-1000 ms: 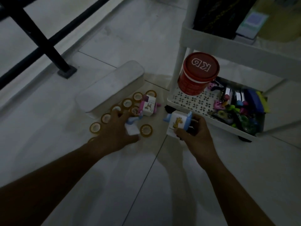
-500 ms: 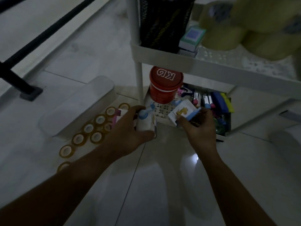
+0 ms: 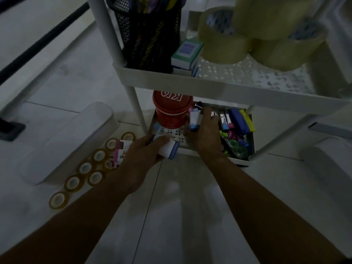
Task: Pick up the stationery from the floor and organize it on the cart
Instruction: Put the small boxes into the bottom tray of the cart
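Observation:
My left hand [image 3: 142, 156] is closed around a white and blue sharpener [image 3: 168, 149] at the front rim of the white cart [image 3: 190, 86]'s bottom shelf. My right hand [image 3: 205, 134] reaches into that shelf, gripping a second blue and white sharpener [image 3: 194, 119] just right of the red tub [image 3: 171, 109]. A pink and white sharpener [image 3: 122, 149] still lies on the floor beside several small tape rolls [image 3: 85, 168].
The bottom shelf's right side holds markers and highlighters [image 3: 236, 122]. The shelf above carries a black mesh pen holder [image 3: 150, 35], small boxes [image 3: 186, 52] and large tape rolls [image 3: 247, 35]. A white lidded box [image 3: 72, 138] lies on the floor at left; a black railing foot [image 3: 9, 128] stands beyond.
Both hands lifted their sharpeners off the floor and carried them to the cart's bottom shelf. My right hand has gone in beside the red tub. The view rose toward the cart.

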### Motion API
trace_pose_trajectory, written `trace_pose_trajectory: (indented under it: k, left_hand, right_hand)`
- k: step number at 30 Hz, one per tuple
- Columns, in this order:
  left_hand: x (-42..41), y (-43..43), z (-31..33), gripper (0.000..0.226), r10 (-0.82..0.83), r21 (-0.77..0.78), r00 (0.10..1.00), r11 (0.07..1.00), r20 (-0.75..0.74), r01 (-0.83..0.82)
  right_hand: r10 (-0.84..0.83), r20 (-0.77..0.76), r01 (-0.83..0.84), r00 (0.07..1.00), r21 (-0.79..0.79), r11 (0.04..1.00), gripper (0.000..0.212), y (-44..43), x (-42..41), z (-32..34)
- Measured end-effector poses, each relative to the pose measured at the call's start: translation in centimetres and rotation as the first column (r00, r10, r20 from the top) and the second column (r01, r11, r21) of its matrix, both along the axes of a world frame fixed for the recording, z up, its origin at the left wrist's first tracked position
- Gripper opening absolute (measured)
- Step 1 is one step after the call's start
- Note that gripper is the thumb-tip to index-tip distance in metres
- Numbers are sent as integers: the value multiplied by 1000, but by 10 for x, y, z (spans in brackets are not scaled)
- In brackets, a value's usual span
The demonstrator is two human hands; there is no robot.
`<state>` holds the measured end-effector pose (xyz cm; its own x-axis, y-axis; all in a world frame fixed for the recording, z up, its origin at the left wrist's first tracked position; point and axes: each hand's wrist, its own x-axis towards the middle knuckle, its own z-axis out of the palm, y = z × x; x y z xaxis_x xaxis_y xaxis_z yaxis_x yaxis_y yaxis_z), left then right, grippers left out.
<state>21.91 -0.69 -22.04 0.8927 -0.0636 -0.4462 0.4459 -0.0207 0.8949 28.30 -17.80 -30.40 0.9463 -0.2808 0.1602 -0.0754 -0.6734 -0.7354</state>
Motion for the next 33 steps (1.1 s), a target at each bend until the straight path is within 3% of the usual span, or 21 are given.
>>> trace_pose_trajectory:
  k: [3,6,10,13,17,20,23,25,26,29,33]
  left_hand:
    - [-1,-1,-1,25,20,-20,999,1000,49,-19]
    - [3,-2,4,18,37,-12,999,999,22,-37]
    - [7,-13,8,8,132,-118,987,983,-91,-142]
    - [9,-18,10,12,87,-130,993,987,-85,-97]
    - [18,-20,6,35,18,-135,999,991,-46,-24]
    - [24,-23,2,29,46,-140,999,989,-25,-49]
    - [28,-27,-2,20,79,-145,997,986,-18,-81]
    - [29,-29,-3,27,51,-141,999,989,15,-48]
    - [29,-31,-4,29,20,-137,999,990,36,-15]
    - [31,-39,-6,32,-32,-82,997,996,64,37]
    - [36,-44,-10,24,10,26,1000,1000,-5,-10]
  right_hand:
    - [87,-61,-90,994,-38,995,74,-2,-7,0]
    - [143,-40,-146,989,-74,987,69,0,-21,-2]
    - [117,-74,-119,990,-26,993,69,-1,-13,3]
    - [91,-117,-94,989,-25,995,74,-10,0,8]
    - [138,-55,-139,989,-10,990,71,-18,-1,9]
    - [117,58,-116,991,-15,993,58,-17,-16,6]
    - [88,97,-102,991,158,982,33,-14,-44,16]
    - [220,85,-236,972,374,897,36,-10,-63,23]
    - [291,104,-308,951,405,861,46,-9,-69,22]
    - [379,117,-397,918,308,865,63,-4,-72,14]
    - [251,27,-248,968,298,922,50,3,-56,21]
